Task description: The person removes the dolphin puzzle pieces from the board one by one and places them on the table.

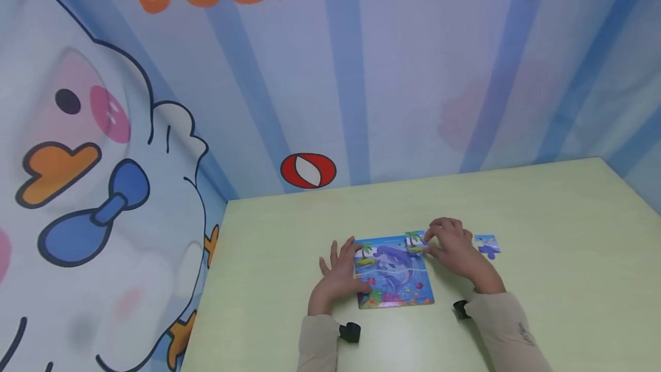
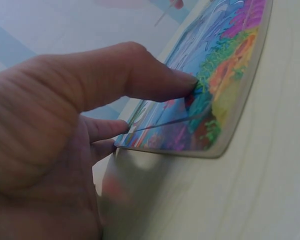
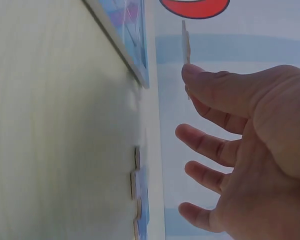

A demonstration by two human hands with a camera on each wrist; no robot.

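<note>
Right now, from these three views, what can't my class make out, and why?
Head view: the right edge of the small green-palm puzzle piece, partly behind the right hand.
Right wrist view: that piece's picture, seen edge-on.
Left wrist view: part of the blue rectangular dolphin board, cut off by the top edge.
Head view: dark print on the beige right sleeve, too small to read.

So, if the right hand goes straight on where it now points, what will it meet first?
Probably the puzzle board, led by the puzzle piece the right hand pinches; height is hard to judge, so it might pass above.
</note>
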